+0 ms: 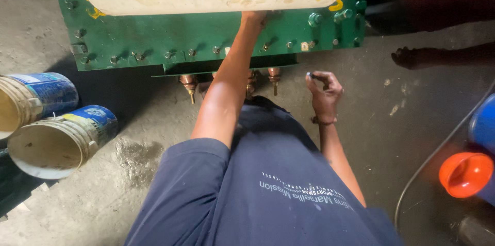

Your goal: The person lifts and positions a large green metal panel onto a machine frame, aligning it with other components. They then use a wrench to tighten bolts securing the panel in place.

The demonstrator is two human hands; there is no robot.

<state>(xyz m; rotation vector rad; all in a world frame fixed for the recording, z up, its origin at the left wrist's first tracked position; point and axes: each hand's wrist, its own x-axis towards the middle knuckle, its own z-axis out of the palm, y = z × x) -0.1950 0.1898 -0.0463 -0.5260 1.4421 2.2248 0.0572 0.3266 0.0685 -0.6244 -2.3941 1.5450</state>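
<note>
Hands work at a green metal housing lying crosswise at twelve o'clock. Left hand presses its edge, grip hidden; right hand pinches a small dark object, too small to identify.

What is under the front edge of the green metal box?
Under the green metal box, copper-coloured terminals stick out downward. The left arm hides part of them; the box's underside is in shadow.

Navy short-sleeved shirt, white lettering across chest, dark band on right wrist
</note>
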